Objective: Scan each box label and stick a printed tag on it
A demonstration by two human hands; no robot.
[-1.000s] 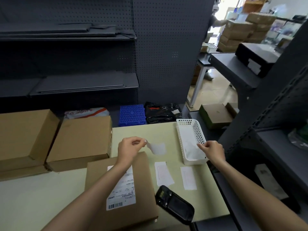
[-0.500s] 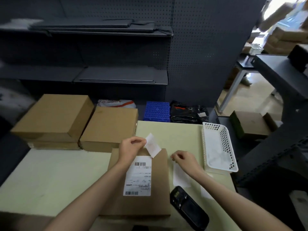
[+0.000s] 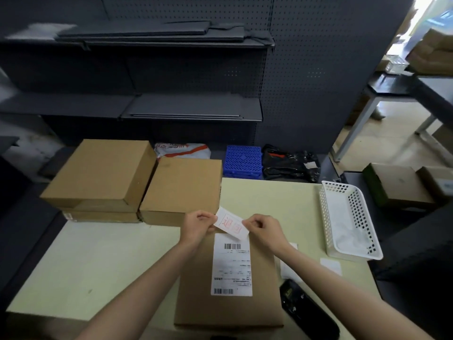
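Both forearms reaching forward, left hand (image 3: 198, 223) and right hand (image 3: 262, 227) close together — fingers curled, pinching

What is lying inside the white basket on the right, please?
The basket holds white paper, apparently label backings or sheets, along its floor. Its near wall hides part of them, so a count is not possible.

Open desk (image 3: 103, 271) is left bare at the near left. The far left is blocked by two stacked boxes (image 3: 137, 182); the right edge is walled by a basket (image 3: 349, 219), with a scanner (image 3: 306, 312) near right.
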